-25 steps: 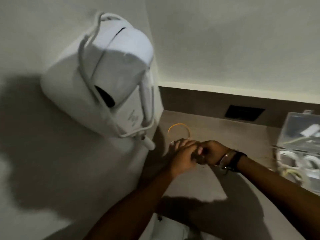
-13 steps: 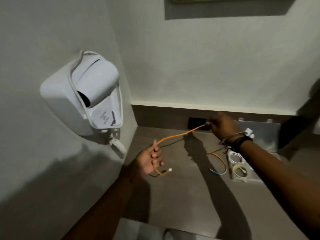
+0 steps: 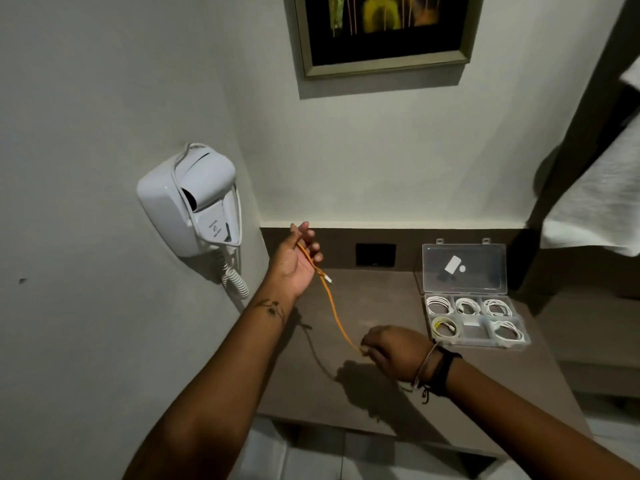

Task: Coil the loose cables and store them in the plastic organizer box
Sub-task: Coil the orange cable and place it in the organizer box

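Note:
An orange cable (image 3: 333,306) stretches taut between my two hands above the brown counter (image 3: 381,393). My left hand (image 3: 294,261) is raised near the wall, palm up, with one end of the cable lying along its fingers and a white plug hanging just below it. My right hand (image 3: 394,351) is lower and nearer, closed on the other end of the cable. The clear plastic organizer box (image 3: 476,342) lies open at the counter's right, with coiled white cables in several compartments and one yellowish coil.
A white wall-mounted hair dryer (image 3: 194,202) with a coiled cord hangs at the left. A dark socket plate (image 3: 375,254) sits in the backsplash. A framed picture (image 3: 384,29) hangs above. White cloth (image 3: 595,209) hangs at the right edge.
My hands were together over a coil, then pulled apart. My left hand has risen toward the wall and my right has dropped toward me, stretching the orange cable diagonally. The view has pulled back.

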`<state>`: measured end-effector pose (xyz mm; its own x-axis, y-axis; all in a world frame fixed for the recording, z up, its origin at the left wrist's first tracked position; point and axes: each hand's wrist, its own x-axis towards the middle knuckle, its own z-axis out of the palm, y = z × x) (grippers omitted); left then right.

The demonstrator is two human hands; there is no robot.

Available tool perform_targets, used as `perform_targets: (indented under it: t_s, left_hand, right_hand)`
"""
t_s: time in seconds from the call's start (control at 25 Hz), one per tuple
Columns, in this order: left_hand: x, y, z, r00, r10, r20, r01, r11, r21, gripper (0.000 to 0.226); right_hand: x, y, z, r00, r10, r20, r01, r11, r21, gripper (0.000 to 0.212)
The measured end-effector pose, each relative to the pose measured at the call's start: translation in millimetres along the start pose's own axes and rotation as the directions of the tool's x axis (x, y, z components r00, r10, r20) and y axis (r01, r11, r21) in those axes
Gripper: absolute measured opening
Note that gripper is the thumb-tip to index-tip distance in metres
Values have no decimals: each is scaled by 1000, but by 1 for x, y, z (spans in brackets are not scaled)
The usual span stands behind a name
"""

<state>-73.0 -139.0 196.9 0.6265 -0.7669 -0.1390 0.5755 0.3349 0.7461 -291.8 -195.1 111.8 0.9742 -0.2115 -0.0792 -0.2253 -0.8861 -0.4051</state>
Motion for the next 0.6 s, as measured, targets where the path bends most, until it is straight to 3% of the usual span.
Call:
perform_targets:
  t_s: [0.12,0.2,0.32,0.4,0.44,0.6]
  left_hand:
    - [-17,-3,1,995,98,4,-96,971,217,30]
    - [-40,-17,-2,987,119,107,-156,863,482,28]
    - [-78,-37,-1,952,-70,298,-176,673,718,36]
    - [-102,-40,5,915,-201,349,-119,693,711,46]
    - [-110,-38,10,891,-251,377,-78,736,673,50]
    - [-128,-9,35,776,-334,535,101,903,418,43]
  right_hand:
    - [-32,-50,-33,971,-197,-138,205,978,39,24]
    - [-46,-66,-62,930,-243,-275,263,964,39,20]
    - [-45,-56,-112,807,-177,-563,207,978,-11,11]
    - [-38,-38,-137,718,-61,-694,90,996,6,12]
    - [-33,-29,-142,709,2,-705,34,999,37,15]
    - [-21,-23,-100,809,138,-571,-88,990,113,25]
